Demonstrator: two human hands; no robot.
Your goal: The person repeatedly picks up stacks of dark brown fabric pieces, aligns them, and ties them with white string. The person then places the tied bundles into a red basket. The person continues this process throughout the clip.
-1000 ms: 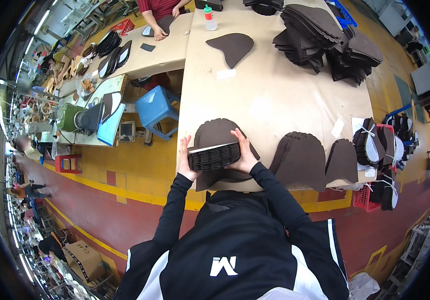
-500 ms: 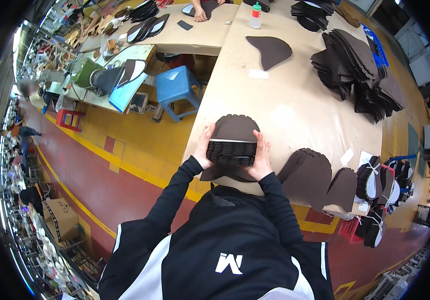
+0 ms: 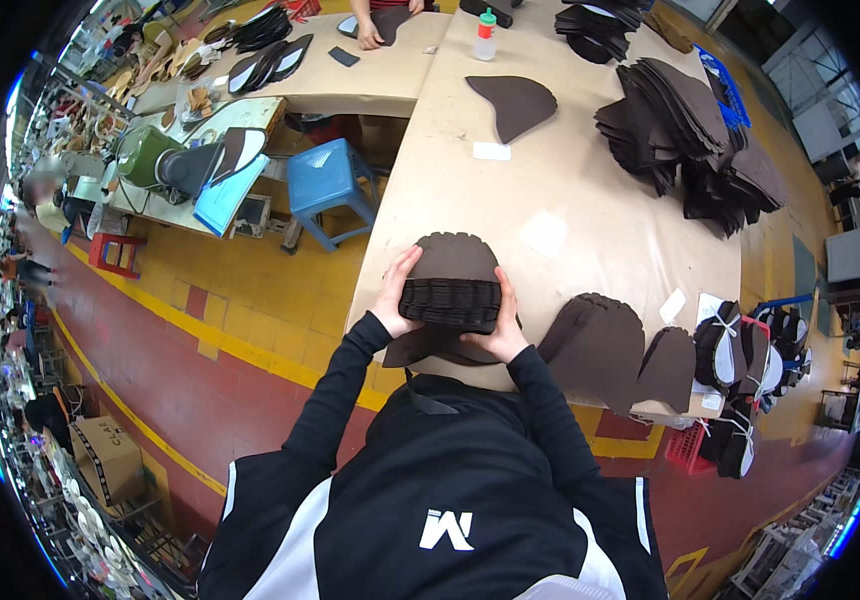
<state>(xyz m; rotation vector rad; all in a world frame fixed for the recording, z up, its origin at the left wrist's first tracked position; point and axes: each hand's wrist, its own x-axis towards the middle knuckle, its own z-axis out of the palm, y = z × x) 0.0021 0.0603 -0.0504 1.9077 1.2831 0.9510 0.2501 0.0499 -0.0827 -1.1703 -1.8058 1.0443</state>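
Note:
Between my two hands is a thick stack of dark brown, round-topped cut pieces [image 3: 454,302], with its layered edges facing me. My left hand [image 3: 396,292] presses on the stack's left side, fingers reaching up along it. On the opposite side my right hand [image 3: 503,322] closes against the edge, its thumb toward the front. Below the stack, a similar brown piece [image 3: 412,347] lies at the table's near edge, partly covered. To the right of my right hand rests a larger fanned pile of brown pieces [image 3: 595,345], beside a smaller brown piece [image 3: 667,362].
The paper-covered table [image 3: 420,195] holds a single brown piece [image 3: 515,103], a bottle [image 3: 486,42] and large dark piles [image 3: 665,120]. Tied bundles [image 3: 720,345] stand at its right end. A blue stool [image 3: 325,185] is at left. Another person's hand [image 3: 370,36] works at the far side.
The white strip across the stack no longer shows; dark layers are seen there instead. Both hands keep their grip. The surroundings have shifted a little to the left in view.

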